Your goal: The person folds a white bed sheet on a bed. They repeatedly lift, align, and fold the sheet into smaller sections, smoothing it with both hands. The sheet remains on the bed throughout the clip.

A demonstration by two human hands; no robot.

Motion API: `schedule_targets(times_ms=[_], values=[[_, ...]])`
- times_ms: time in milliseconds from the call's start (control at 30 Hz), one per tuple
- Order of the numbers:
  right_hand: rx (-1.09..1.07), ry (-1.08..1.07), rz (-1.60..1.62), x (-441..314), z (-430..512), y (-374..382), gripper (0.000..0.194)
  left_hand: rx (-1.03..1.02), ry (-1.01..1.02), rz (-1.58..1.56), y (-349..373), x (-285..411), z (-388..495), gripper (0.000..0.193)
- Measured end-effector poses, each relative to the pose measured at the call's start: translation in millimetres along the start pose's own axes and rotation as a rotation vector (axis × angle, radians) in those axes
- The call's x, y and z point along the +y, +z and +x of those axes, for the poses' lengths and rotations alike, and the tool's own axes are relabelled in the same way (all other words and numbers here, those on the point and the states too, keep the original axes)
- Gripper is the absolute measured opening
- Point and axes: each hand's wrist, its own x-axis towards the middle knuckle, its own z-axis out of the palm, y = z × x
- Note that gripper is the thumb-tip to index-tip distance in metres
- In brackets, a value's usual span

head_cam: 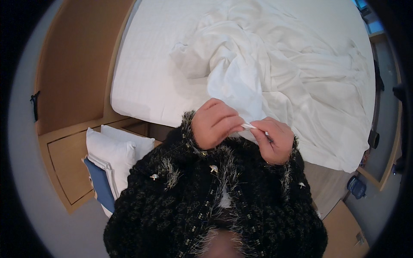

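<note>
My left hand (217, 124) and my right hand (274, 138) are close together in front of my chest. Between their fingertips they pinch a narrow, gathered edge of a white cloth (238, 87), which hangs from the bed towards me. Beyond the hands the cloth runs into a rumpled heap of white bedding (300, 67), folded and creased over the bed. Under it lies a white-covered mattress (148, 77), smooth on its left part. Whether the pinched edge is a seam or a tie cannot be told.
A brown padded headboard (77, 64) rises at the left. Below it, white pillows (109, 145) are stacked beside folded white linen and a blue item (100, 182). At the lower right are a blue water jug (356, 187) on the floor and a wooden panel (345, 225).
</note>
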Motion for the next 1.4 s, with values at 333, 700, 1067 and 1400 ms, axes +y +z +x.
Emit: schedule_targets(times_ms=[333, 700, 1067, 1400], values=[[0.158, -0.122, 0.174, -10, -7, -19, 0.011, -0.087, -0.275, 0.109, 26, -50, -34, 0.049], [0.203, 0.189, -0.051, -15, -15, -26, 0.009, 0.163, -0.15, 0.047, 24, -84, -18, 0.023], [0.39, -0.012, 0.012, 1, 2, -12, 0.007, 0.278, -0.134, 0.391, -66, -44, 8, 0.019], [0.273, 0.049, 0.274, 4, 1, -7, 0.006, -0.027, -0.348, -0.065, 6, -45, -8, 0.025]])
